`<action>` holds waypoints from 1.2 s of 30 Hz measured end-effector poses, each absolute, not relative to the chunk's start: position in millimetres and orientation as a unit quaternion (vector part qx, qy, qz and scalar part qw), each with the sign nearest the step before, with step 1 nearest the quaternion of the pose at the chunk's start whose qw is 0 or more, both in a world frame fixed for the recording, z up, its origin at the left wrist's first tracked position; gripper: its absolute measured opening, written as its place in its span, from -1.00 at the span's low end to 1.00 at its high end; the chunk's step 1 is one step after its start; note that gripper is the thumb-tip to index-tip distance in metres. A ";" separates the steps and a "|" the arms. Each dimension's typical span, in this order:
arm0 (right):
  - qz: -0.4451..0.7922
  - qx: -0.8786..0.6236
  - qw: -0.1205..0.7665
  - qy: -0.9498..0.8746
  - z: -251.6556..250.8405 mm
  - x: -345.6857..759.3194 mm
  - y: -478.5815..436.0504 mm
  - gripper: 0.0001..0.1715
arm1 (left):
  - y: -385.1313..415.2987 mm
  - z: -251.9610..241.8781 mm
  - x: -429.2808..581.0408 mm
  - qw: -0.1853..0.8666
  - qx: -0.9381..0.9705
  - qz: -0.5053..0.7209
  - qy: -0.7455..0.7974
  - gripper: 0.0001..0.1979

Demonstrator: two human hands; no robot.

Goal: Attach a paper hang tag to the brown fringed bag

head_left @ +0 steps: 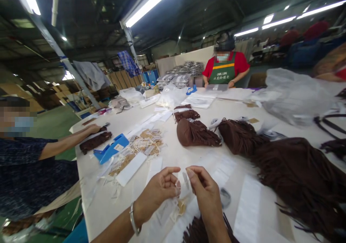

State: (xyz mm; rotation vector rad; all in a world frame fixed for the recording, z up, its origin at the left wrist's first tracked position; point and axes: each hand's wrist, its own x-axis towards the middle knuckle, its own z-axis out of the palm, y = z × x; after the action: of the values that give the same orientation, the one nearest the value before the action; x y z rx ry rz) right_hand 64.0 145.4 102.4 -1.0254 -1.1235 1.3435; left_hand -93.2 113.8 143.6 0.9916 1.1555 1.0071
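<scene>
I pinch a small clear tag sleeve (pixel 186 180) by its top edge between my left hand (pixel 159 190) and right hand (pixel 205 192), and it looks light, flimsy and slippery.

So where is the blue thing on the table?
In the head view, the blue tool lies on the white table, left of the hands, beside the pile of tags.

A long white table (pixel 173 153) carries brown fringed bags (pixel 196 132), the largest heap spreading to the right of the blue tool (pixel 112 148). Just right of that tool lies a scatter of small tags (pixel 143 144), with white paper strips (pixel 130 169) in front of it. Clear plastic bags (pixel 292 93) pile up far beyond it.
</scene>
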 end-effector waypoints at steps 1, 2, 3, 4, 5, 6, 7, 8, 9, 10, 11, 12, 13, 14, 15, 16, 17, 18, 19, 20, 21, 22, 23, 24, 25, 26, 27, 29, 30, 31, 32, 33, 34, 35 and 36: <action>0.559 -0.436 0.529 -0.467 102.6 64.4 145.3 -0.62 | 114.5 141.4 -96.6 0.597 0.440 0.434 0.512 -0.44; 0.561 -0.438 0.530 -0.462 102.8 64.6 145.2 -0.62 | 115.2 139.4 -100.1 0.577 0.453 0.430 0.526 -0.45; 0.566 -0.435 0.532 -0.455 103.0 64.6 145.0 -0.61 | 115.7 137.7 -103.8 0.554 0.470 0.424 0.541 -0.44; 0.572 -0.432 0.534 -0.447 103.0 64.5 144.9 -0.61 | 116.0 136.2 -107.3 0.530 0.488 0.416 0.555 -0.45; 0.577 -0.431 0.536 -0.441 102.8 64.0 145.0 -0.61 | 116.2 135.1 -110.4 0.507 0.506 0.408 0.567 -0.45; 0.579 -0.431 0.535 -0.439 102.5 63.5 145.2 -0.60 | 116.2 134.4 -112.8 0.486 0.521 0.402 0.575 -0.46; 0.579 -0.431 0.532 -0.443 102.0 62.8 145.5 -0.60 | 116.0 134.3 -114.5 0.469 0.532 0.400 0.580 -0.48; 0.581 -0.429 0.525 -0.451 101.5 62.2 146.0 -0.60 | 115.7 134.6 -115.5 0.456 0.538 0.401 0.584 -0.51; 0.583 -0.426 0.516 -0.462 100.9 61.7 146.6 -0.60 | 115.3 135.6 -115.7 0.447 0.539 0.407 0.587 -0.54; 0.585 -0.423 0.504 -0.475 100.5 61.5 147.2 -0.60 | 114.7 137.2 -115.4 0.442 0.535 0.416 0.588 -0.57; 0.583 -0.423 0.493 -0.488 100.3 61.6 147.7 -0.60 | 114.1 139.4 -114.6 0.444 0.528 0.426 0.585 -0.60; 0.576 -0.429 0.483 -0.501 100.3 62.1 148.1 -0.61 | 113.5 142.0 -113.7 0.449 0.521 0.437 0.580 -0.63; 0.565 -0.439 0.474 -0.513 100.6 62.7 148.2 -0.62 | 112.8 145.0 -112.8 0.455 0.515 0.447 0.573 -0.64; 0.554 -0.447 0.469 -0.523 101.1 63.5 148.1 -0.63 | 112.0 148.2 -112.0 0.463 0.510 0.455 0.565 -0.65; 0.547 -0.452 0.464 -0.530 101.7 64.4 147.7 -0.63 | 111.2 151.4 -111.3 0.469 0.506 0.461 0.558 -0.66; 0.545 -0.453 0.461 -0.535 102.4 65.1 147.2 -0.62 | 110.5 154.3 -110.9 0.473 0.502 0.466 0.554 -0.68; 0.545 -0.451 0.458 -0.537 102.9 65.7 146.5 -0.62 | 109.9 156.8 -110.8 0.476 0.496 0.470 0.553 -0.70; 0.548 -0.449 0.457 -0.539 103.3 65.9 145.8 -0.61 | 109.6 158.7 -110.7 0.481 0.487 0.477 0.552 -0.73; 0.550 -0.446 0.456 -0.540 103.5 65.6 145.3 -0.60 | 109.5 160.0 -110.7 0.487 0.472 0.486 0.551 -0.75; 0.550 -0.444 0.456 -0.541 103.5 65.0 145.0 -0.59 | 109.8 160.6 -110.7 0.495 0.455 0.496 0.550 -0.77; 0.547 -0.445 0.458 -0.541 103.4 64.0 144.9 -0.59 | 110.4 160.5 -110.5 0.502 0.437 0.506 0.549 -0.77; 0.543 -0.449 0.460 -0.541 103.2 62.8 145.1 -0.58 | 111.2 159.9 -110.2 0.510 0.420 0.514 0.547 -0.77; 0.544 -0.450 0.460 -0.539 103.0 61.6 145.5 -0.58 | 112.1 158.7 -109.6 0.516 0.407 0.519 0.547 -0.77; 0.549 -0.448 0.460 -0.534 102.8 60.6 146.1 -0.57 | 113.1 157.3 -108.9 0.520 0.399 0.520 0.547 -0.76; 0.561 -0.441 0.460 -0.528 102.8 60.0 146.6 -0.57 | 113.9 155.7 -108.1 0.524 0.395 0.521 0.546 -0.75; 0.576 -0.432 0.460 -0.520 102.9 59.9 147.2 -0.57 | 114.7 154.2 -107.2 0.527 0.392 0.523 0.543 -0.75; 0.592 -0.421 0.460 -0.511 103.2 60.4 147.6 -0.57 | 115.3 153.0 -106.3 0.529 0.388 0.527 0.540 -0.74; 0.609 -0.409 0.466 -0.494 104.0 62.2 147.9 -0.57 | 116.2 152.1 -104.2 0.533 0.376 0.542 0.531 -0.72; 0.612 -0.408 0.470 -0.488 104.4 63.3 147.8 -0.58 | 116.7 152.5 -103.1 0.537 0.366 0.551 0.522 -0.72; 0.614 -0.406 0.473 -0.484 104.8 64.2 147.6 -0.58 | 117.2 153.2 -101.9 0.544 0.355 0.561 0.513 -0.71; 0.616 -0.403 0.474 -0.483 104.9 64.8 147.3 -0.59 | 117.9 154.2 -100.6 0.551 0.343 0.570 0.504 -0.71; 0.619 -0.398 0.473 -0.483 104.9 65.0 147.1 -0.60 | 118.6 155.2 -99.3 0.558 0.333 0.576 0.496 -0.71; 0.623 -0.393 0.471 -0.485 104.7 64.9 146.8 -0.60 | 119.3 156.1 -98.2 0.563 0.325 0.581 0.490 -0.71; 0.625 -0.389 0.468 -0.489 104.3 64.5 146.7 -0.60 | 120.1 156.7 -97.2 0.565 0.320 0.583 0.488 -0.71; 0.626 -0.386 0.465 -0.493 103.9 64.0 146.7 -0.59 | 120.9 157.0 -96.5 0.565 0.321 0.583 0.487 -0.72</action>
State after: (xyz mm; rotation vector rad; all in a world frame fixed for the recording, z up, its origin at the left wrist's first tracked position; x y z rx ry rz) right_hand 64.0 146.7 103.9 -0.9483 -1.2098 1.5380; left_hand -96.5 120.9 157.0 0.7548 1.1449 1.3721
